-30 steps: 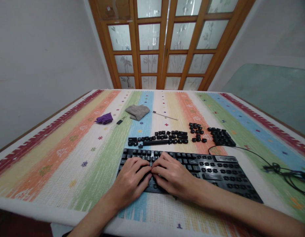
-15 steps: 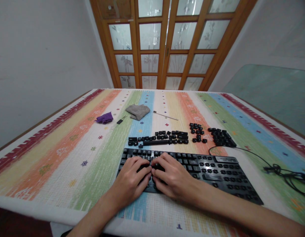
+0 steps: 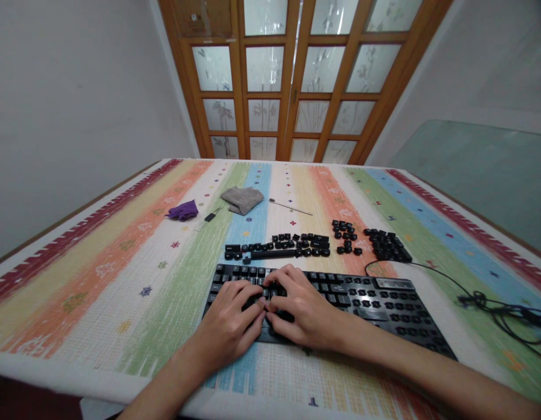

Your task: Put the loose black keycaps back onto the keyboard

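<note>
Keyboard (image 3: 370, 313) was set on the desk (image 3: 90, 280). Left hand (image 3: 230, 315) and right hand (image 3: 299, 309) were curled over it; whether anything was pinched in either grip couldn't be told. Loose keycaps (image 3: 272, 254) were laid just behind.

Head view, forward and down, keyboard (image 3: 360, 296) near

- Keyboard (image 3: 379, 314) lies on the tablecloth (image 3: 174, 303), left hand (image 3: 230, 315) and right hand (image 3: 300, 308) on it.
- Loose keycaps (image 3: 272, 254) lie just behind.
- Farther back, left to right: first cloth (image 3: 183, 210), tool (image 3: 210, 217), second cloth (image 3: 243, 200), brush (image 3: 292, 207).
- Cable (image 3: 478, 300) lies right (bunched beside the keyboard).
</note>
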`<state>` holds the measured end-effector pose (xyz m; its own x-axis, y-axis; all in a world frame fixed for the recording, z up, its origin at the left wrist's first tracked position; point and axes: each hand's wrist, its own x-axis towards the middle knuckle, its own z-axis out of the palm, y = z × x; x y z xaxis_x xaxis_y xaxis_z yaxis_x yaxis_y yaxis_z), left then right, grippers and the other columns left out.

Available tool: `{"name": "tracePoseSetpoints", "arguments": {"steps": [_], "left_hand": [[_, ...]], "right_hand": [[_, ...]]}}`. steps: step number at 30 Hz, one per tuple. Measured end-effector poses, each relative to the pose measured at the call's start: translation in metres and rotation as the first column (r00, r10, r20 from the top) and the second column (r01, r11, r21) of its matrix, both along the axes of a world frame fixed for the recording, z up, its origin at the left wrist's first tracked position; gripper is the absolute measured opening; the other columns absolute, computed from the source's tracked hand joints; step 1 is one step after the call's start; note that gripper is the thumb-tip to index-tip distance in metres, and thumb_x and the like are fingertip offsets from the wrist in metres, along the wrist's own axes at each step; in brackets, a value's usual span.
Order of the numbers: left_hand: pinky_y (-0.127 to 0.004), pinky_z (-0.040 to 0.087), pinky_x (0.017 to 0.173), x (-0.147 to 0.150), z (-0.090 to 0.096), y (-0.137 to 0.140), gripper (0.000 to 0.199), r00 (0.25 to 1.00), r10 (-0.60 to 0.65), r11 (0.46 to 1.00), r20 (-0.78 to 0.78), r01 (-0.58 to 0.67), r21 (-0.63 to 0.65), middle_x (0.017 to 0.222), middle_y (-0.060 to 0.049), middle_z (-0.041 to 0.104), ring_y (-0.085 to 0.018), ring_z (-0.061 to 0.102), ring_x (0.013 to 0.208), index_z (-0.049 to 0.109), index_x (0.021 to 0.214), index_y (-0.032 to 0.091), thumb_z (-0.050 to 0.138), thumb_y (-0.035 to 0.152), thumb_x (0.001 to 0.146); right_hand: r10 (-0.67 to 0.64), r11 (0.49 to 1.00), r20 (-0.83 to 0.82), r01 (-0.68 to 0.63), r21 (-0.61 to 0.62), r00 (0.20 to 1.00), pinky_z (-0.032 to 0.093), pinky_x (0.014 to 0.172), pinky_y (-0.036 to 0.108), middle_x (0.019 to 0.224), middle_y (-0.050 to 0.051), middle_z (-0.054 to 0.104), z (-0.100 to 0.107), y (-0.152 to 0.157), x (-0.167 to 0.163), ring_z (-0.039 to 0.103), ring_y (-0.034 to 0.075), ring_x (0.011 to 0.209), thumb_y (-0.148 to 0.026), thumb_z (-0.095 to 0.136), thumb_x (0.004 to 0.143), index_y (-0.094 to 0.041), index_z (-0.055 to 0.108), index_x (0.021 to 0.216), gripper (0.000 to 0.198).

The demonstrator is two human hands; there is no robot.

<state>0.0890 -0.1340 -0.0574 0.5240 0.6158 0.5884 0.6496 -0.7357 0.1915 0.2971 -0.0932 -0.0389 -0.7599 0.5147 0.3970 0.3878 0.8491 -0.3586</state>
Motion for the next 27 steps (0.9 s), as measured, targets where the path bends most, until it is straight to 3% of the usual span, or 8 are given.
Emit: {"name": "tracePoseSetpoints", "arguments": {"steps": [5,10,13,16,27], "left_hand": [[-0.045,0.054,0.089,0.000,0.000,-0.003,0.020,1.000,0.018,1.000,0.012,-0.018,0.019,0.106,-0.011,0.068,-0.026,0.060,0.102,0.068,0.107,0.014,0.054,0.012,0.093],[-0.048,0.054,0.093,-0.001,0.001,-0.003,0.027,0.999,-0.032,0.999,0.002,0.032,0.039,0.116,-0.012,0.070,-0.027,0.061,0.114,0.065,0.118,0.014,0.053,0.011,0.094],[-0.051,0.052,0.095,-0.002,0.001,-0.003,0.029,0.998,-0.058,0.998,-0.025,0.059,0.035,0.120,-0.012,0.070,-0.028,0.060,0.120,0.064,0.120,0.014,0.052,0.011,0.094],[-0.051,0.052,0.095,-0.002,0.001,-0.004,0.029,0.999,-0.048,0.998,-0.016,0.048,0.030,0.118,-0.011,0.072,-0.027,0.062,0.118,0.065,0.120,0.015,0.052,0.011,0.094],[-0.050,0.051,0.091,-0.001,0.000,-0.004,0.026,1.000,-0.024,1.000,0.000,0.024,-0.004,0.116,-0.010,0.072,-0.027,0.063,0.110,0.066,0.117,0.017,0.052,0.014,0.095]], "right_hand": [[0.042,0.999,-0.024,-0.043,-0.028,0.999,0.045,0.094,0.044,0.110,0.009,0.063,0.015,0.017,0.002,0.050,0.024,0.104,-0.022,0.064,0.089,-0.018,0.072,0.078,0.014],[-0.145,0.989,-0.057,0.147,0.031,0.988,0.042,0.092,0.045,0.100,0.009,0.066,0.022,0.076,0.013,0.051,0.024,0.097,-0.020,0.061,0.090,-0.017,0.073,0.083,0.014],[-0.242,0.970,0.010,0.242,0.032,0.970,0.040,0.092,0.044,0.094,0.009,0.070,0.019,0.114,0.017,0.054,0.024,0.093,-0.020,0.064,0.089,-0.016,0.073,0.082,0.013],[-0.225,0.974,0.119,0.228,-0.010,0.967,0.040,0.092,0.042,0.093,0.009,0.073,0.017,0.137,0.015,0.057,0.023,0.091,-0.019,0.062,0.089,-0.016,0.074,0.083,0.014],[-0.207,0.975,0.245,0.220,-0.027,0.947,0.044,0.086,0.039,0.090,0.008,0.076,0.010,0.157,-0.003,0.060,0.026,0.090,-0.020,0.066,0.086,-0.018,0.078,0.086,0.012]]}}
